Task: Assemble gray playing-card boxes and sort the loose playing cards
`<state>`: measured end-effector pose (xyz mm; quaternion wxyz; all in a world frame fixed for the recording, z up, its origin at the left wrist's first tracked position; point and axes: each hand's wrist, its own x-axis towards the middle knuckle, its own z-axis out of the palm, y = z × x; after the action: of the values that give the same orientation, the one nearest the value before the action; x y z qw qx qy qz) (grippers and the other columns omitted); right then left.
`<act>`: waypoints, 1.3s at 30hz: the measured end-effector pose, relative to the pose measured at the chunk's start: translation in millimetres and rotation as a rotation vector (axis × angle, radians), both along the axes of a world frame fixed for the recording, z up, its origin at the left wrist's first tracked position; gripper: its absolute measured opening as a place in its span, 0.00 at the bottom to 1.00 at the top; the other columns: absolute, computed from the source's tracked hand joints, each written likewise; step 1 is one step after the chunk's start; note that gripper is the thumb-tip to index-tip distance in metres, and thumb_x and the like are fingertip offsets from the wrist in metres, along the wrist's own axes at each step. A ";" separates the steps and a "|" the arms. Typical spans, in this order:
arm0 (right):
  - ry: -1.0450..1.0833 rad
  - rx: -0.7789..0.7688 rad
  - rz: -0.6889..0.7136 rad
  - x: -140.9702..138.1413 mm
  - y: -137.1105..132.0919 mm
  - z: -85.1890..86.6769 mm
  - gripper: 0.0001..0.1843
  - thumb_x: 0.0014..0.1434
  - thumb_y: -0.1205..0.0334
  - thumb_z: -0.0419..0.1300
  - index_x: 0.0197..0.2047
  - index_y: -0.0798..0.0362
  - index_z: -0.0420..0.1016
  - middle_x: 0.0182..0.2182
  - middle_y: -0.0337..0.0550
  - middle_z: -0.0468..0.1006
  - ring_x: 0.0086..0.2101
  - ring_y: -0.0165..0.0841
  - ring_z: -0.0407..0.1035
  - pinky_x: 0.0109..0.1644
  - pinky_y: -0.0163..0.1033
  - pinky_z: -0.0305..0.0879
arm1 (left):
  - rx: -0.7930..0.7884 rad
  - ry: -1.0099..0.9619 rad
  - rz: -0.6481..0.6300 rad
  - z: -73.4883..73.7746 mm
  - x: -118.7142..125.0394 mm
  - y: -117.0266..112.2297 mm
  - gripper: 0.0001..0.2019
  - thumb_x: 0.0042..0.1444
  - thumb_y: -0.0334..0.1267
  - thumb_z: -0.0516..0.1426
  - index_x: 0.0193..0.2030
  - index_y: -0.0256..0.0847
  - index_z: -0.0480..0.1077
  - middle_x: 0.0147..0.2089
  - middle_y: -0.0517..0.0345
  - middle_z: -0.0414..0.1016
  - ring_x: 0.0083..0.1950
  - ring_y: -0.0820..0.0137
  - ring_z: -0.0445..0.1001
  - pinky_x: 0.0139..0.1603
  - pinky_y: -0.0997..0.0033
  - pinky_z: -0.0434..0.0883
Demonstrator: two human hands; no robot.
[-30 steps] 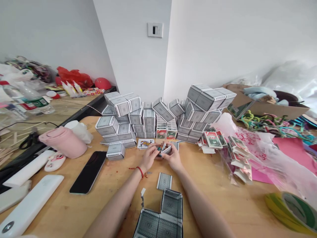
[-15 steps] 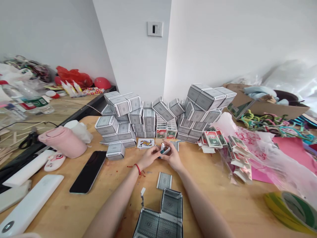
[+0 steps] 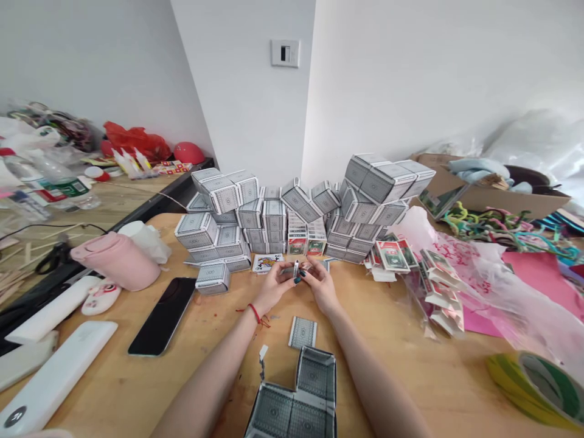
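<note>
Over the middle of the table, my left hand (image 3: 272, 292), with a red cord at its wrist, pinches a folded playing card (image 3: 296, 268), seen nearly edge-on. Closed on the same card from the other side is my right hand (image 3: 323, 293). The fingers cover much of the card. Just left of the fingertips lies a face-up queen card (image 3: 266, 263). Nearer me, a single grey-backed card (image 3: 303, 332) rests flat. Between my forearms stands a joined block of card boxes (image 3: 314, 389). Behind my hands, folded-card boxes (image 3: 275, 214) are stacked in several layers.
To the left lie a black phone (image 3: 163, 316), a pink cup (image 3: 117, 261) and a white power bank (image 3: 59, 380). On the right are opened card packs (image 3: 440, 286), a plastic bag (image 3: 493, 286) and a roll of tape (image 3: 538, 389). A wall rises behind the stacks.
The card has turned between my fingers and now shows more edge-on and upright. My thumbs have come closer together. The boxes and loose cards have stayed in place.
</note>
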<state>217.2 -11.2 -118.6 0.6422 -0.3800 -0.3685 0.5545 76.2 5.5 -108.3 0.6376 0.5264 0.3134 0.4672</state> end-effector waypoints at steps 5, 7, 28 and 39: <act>0.073 0.000 0.021 0.0 -2.0 2.5 0.29 0.41 0.65 0.65 0.48 0.47 0.66 0.42 0.41 0.71 0.42 0.33 0.65 0.46 0.42 0.62 | 0.012 0.042 -0.010 -4.0 1.1 0.1 0.24 0.42 0.32 0.61 0.47 0.40 0.58 0.51 0.50 0.64 0.49 0.67 0.68 0.53 0.61 0.63; 0.104 0.010 0.048 1.0 -2.5 3.6 0.29 0.40 0.65 0.65 0.48 0.46 0.66 0.43 0.41 0.71 0.43 0.34 0.65 0.46 0.41 0.62 | 0.016 0.055 -0.030 -6.7 2.1 0.3 0.26 0.42 0.32 0.61 0.49 0.40 0.58 0.52 0.48 0.64 0.50 0.66 0.67 0.54 0.59 0.62; 0.083 0.097 0.200 2.7 -5.3 8.9 0.27 0.40 0.60 0.65 0.47 0.47 0.68 0.51 0.42 0.67 0.52 0.39 0.58 0.53 0.46 0.55 | 0.139 0.135 -0.037 -10.1 5.2 -4.3 0.30 0.41 0.32 0.61 0.53 0.40 0.57 0.54 0.46 0.63 0.53 0.64 0.65 0.55 0.57 0.62; 0.145 0.005 0.219 7.4 -4.5 12.1 0.29 0.41 0.60 0.64 0.50 0.44 0.66 0.50 0.41 0.68 0.48 0.38 0.63 0.47 0.44 0.61 | 0.223 0.259 0.007 -8.1 6.4 -6.7 0.28 0.42 0.33 0.61 0.52 0.39 0.59 0.53 0.47 0.64 0.50 0.65 0.67 0.55 0.56 0.62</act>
<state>224.7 -15.7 -106.5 0.6039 -0.2948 -0.3617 0.6462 82.6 -1.2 -116.4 0.5277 0.6485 0.3411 0.4296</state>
